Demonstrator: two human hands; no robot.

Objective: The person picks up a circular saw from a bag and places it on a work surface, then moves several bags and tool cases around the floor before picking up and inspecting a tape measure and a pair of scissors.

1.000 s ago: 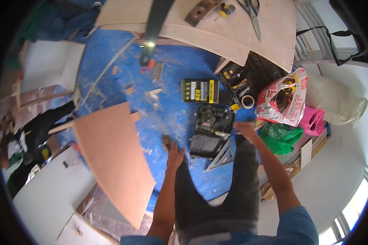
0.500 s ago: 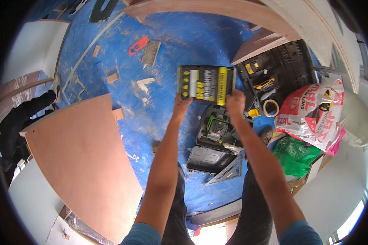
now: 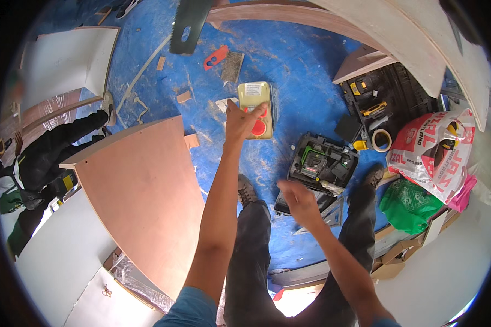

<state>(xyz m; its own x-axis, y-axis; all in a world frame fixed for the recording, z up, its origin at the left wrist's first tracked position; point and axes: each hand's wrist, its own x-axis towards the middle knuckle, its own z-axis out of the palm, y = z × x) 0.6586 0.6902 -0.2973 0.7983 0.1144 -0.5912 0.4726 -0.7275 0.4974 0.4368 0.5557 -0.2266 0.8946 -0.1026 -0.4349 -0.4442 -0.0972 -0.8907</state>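
Note:
My left hand [image 3: 241, 121] is over the top of a rectangular metal can [image 3: 250, 90]. Its thumb lies across the lid and its fingers are at the can's left side, so it appears to grip the can, which is upright with its pale yellow-green top facing me. Part of that top is hidden by the hand; a red round cap [image 3: 259, 128] shows beside it. Apart from the can, my right hand [image 3: 301, 204] hangs with loosely curled, slightly blurred fingers and nothing visible in them. Below it lies an open black case [image 3: 338, 163] containing a green-and-black tool [image 3: 312, 162].
A curved wooden panel [image 3: 142, 191] stands at left. A handsaw [image 3: 190, 27], a red flat piece [image 3: 216, 57] and wood scraps lie on the blue floor sheet [image 3: 289, 60]. At right are a tape roll [image 3: 381, 140], a printed sack [image 3: 423, 158] and a green bag [image 3: 412, 207]. Someone in dark clothing [image 3: 52, 144] is at far left.
The can has turned from showing its printed face to showing its top. My right hand has let go of it and moved down towards me; my left hand stays at it. The view has shifted.

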